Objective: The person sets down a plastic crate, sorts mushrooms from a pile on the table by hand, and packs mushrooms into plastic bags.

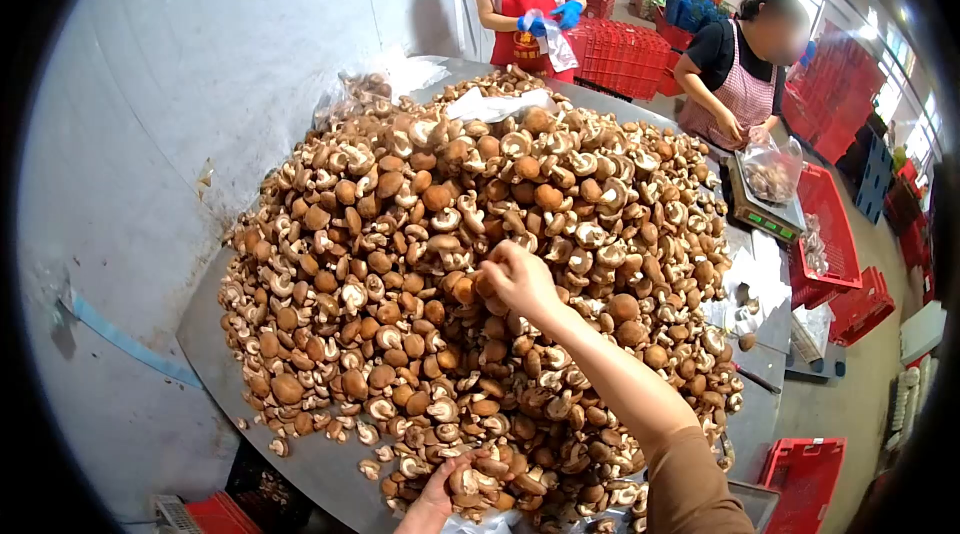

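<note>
A large heap of brown mushrooms (pixel 330 284) covers most of the metal table (pixel 215 334). My right hand (pixel 515 279) reaches into the middle of the heap, its fingers curled round a brown mushroom (pixel 484 286). At the heap's near edge my left hand (pixel 440 489) is bent against several mushrooms (pixel 475 482), its fingers partly hidden by them. Clear plastic (pixel 482 524) shows just below those mushrooms.
Across the table a person in a red apron (pixel 518 9) holds a plastic bag with blue gloves. At the right another person (pixel 735 74) stands by a scale (pixel 765 209) bearing a bag of mushrooms (pixel 772 174). Red crates (pixel 625 56) stand behind; a grey wall (pixel 150 134) rises left.
</note>
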Action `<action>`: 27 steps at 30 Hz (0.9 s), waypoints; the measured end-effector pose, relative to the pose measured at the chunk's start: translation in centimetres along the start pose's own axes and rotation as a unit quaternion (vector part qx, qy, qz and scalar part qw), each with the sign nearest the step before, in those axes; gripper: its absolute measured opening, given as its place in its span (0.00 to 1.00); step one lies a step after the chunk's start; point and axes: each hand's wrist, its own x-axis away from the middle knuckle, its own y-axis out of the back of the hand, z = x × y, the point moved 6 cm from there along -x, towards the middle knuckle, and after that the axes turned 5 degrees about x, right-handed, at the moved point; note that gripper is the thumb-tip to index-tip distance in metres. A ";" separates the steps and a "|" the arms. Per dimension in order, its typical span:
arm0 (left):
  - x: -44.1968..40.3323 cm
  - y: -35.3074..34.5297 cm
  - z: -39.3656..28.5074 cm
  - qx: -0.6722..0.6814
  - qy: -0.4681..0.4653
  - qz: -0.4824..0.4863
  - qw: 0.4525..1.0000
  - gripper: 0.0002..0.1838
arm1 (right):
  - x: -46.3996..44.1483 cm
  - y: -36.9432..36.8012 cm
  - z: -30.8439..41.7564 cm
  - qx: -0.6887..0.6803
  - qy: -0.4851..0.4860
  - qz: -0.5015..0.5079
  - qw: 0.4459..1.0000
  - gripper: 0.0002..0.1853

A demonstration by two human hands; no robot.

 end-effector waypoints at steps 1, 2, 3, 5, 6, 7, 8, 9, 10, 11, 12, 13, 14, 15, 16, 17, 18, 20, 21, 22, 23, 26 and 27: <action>0.0 -0.2 0.0 -0.003 -0.001 -0.001 1.000 0.43 | -0.6 -1.1 0.2 0.036 0.039 0.000 0.999 0.15; 0.1 -0.3 0.0 -0.008 -0.012 -0.006 1.000 0.43 | -1.0 -2.1 1.0 0.105 0.083 -0.013 0.991 0.16; 0.2 -0.2 -0.1 -0.013 -0.022 -0.012 1.000 0.43 | -1.3 -2.8 1.5 0.120 0.114 -0.028 0.986 0.14; 0.7 -0.5 -0.3 -0.016 -0.012 -0.012 1.000 0.44 | -2.6 -4.7 1.4 0.166 0.159 -0.071 0.971 0.14; 1.1 -1.3 -0.4 -0.027 -0.004 -0.011 1.000 0.43 | -2.9 -5.5 1.0 0.190 0.166 -0.101 0.962 0.12; 1.3 -1.9 -0.6 -0.039 0.005 -0.009 0.999 0.43 | -2.8 -5.8 0.7 0.208 0.150 -0.103 0.961 0.10; 1.4 -1.8 -0.7 -0.044 0.009 -0.009 0.999 0.43 | -2.5 -6.1 0.3 0.200 0.140 -0.085 0.966 0.10; 1.6 -1.3 -0.9 -0.048 -0.011 -0.029 0.998 0.43 | -2.0 -6.3 0.0 0.194 0.131 -0.067 0.970 0.10; 1.8 -0.8 -1.1 -0.051 -0.032 -0.049 0.997 0.42 | -0.9 -6.4 -0.3 0.212 0.164 -0.073 0.961 0.08; 1.9 -0.5 -1.0 -0.050 -0.028 -0.048 0.997 0.42 | 0.4 -6.3 -0.4 0.220 0.174 -0.029 0.960 0.08; 1.7 -0.5 -1.0 -0.034 -0.022 -0.020 0.999 0.41 | 2.0 -5.8 -0.6 0.217 0.173 -0.022 0.961 0.08; 1.6 -0.6 -0.7 -0.018 -0.018 0.009 1.000 0.41 | 3.6 -5.5 -0.9 0.214 0.174 -0.014 0.961 0.08; 2.7 -4.3 -1.2 -0.028 -0.031 -0.015 0.999 0.40 | 5.3 -5.4 -1.6 0.238 0.184 0.007 0.954 0.09; 2.8 -4.2 -1.2 -0.028 -0.030 -0.017 0.999 0.40 | 6.8 -5.2 -2.3 0.260 0.193 0.028 0.946 0.09; 2.9 -4.1 -1.1 -0.027 -0.031 -0.018 0.999 0.39 | 8.3 -4.2 -1.8 0.249 0.195 0.021 0.948 0.11; 3.0 -4.0 -1.0 -0.027 -0.032 -0.018 0.999 0.38 | 10.0 -1.8 0.0 0.215 0.212 0.004 0.953 0.13; 2.9 -4.1 -0.9 -0.010 -0.034 0.015 0.999 0.37 | 11.5 -0.9 -0.1 0.187 0.182 0.027 0.965 0.13; 3.3 -4.3 -0.4 0.008 -0.033 0.032 0.999 0.34 | 15.3 0.3 -0.7 0.117 0.127 0.052 0.984 0.13; 3.6 -4.2 -0.1 0.006 -0.027 0.035 0.999 0.34 | 17.4 0.7 -1.0 0.076 0.103 0.051 0.990 0.13; 3.9 -4.0 0.1 -0.007 -0.028 0.046 0.999 0.34 | 19.9 0.6 -2.2 0.031 0.016 0.077 0.996 0.13; 4.0 -4.1 0.4 -0.020 -0.025 0.059 0.998 0.34 | 22.4 1.5 -2.0 -0.033 -0.008 0.051 0.998 0.14; 5.7 -8.2 2.1 -0.109 0.015 0.026 0.994 0.30 | 32.1 1.0 -2.4 -0.129 -0.127 0.007 0.983 0.16; 5.9 -8.2 2.2 -0.214 0.024 -0.046 0.975 0.29 | 34.2 0.8 -1.6 -0.148 -0.113 0.023 0.982 0.16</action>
